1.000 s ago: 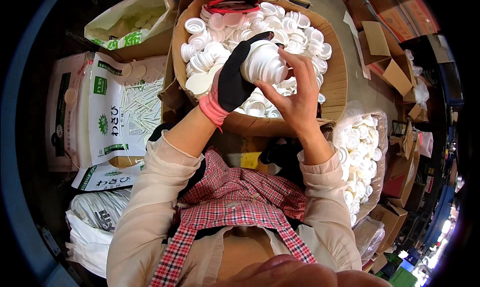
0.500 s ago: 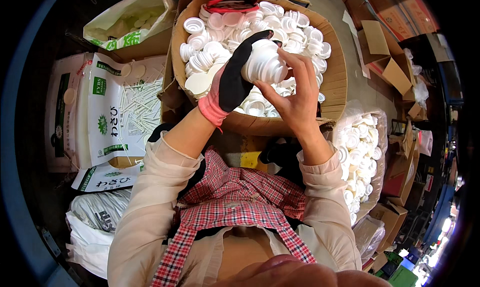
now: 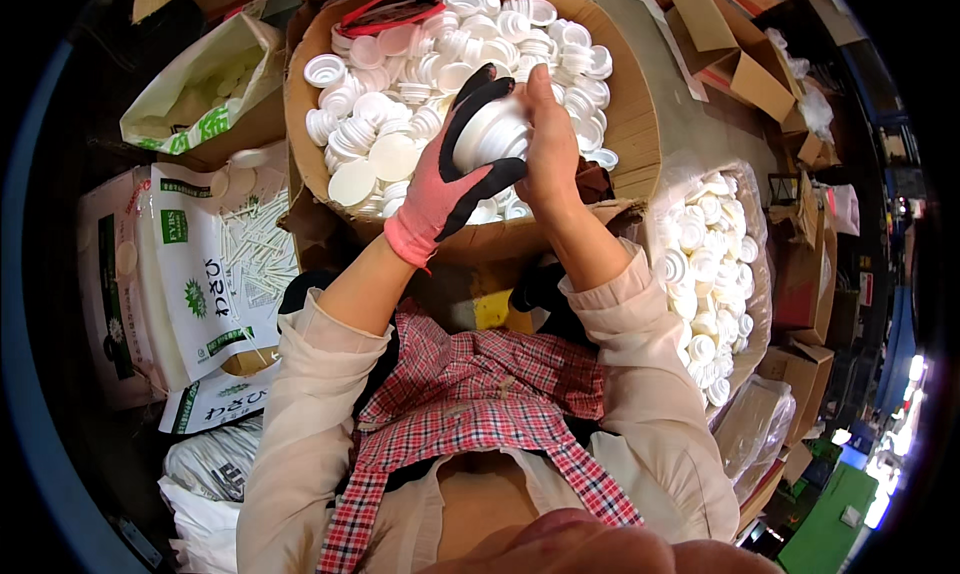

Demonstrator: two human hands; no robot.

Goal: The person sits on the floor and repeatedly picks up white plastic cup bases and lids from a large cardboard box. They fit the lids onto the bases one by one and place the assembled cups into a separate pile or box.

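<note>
A white, round plastic piece with stepped ridges (image 3: 488, 138) is held between my hands above a large cardboard box (image 3: 634, 114). My left hand (image 3: 447, 179), in a pink and black glove, is closed around its left side, the thumb along the near edge. My bare right hand (image 3: 551, 152) presses its palm against the right side, fingers together and pointing away from me. That palm hides the piece's right end. Below, a pile of white ridged caps and flat discs (image 3: 393, 158) fills the box.
A red-rimmed pouch (image 3: 392, 10) lies on the pile's far edge. To the right stands a plastic-lined box of white parts (image 3: 712, 284). On the left, thin white sticks (image 3: 258, 236) lie on a printed sack (image 3: 190, 274), with an open white bag (image 3: 205, 84) behind.
My right hand has gone from a fingertip grip to a flat palm against the piece. My left thumb now shows along its near side. The whole view has shifted somewhat.
</note>
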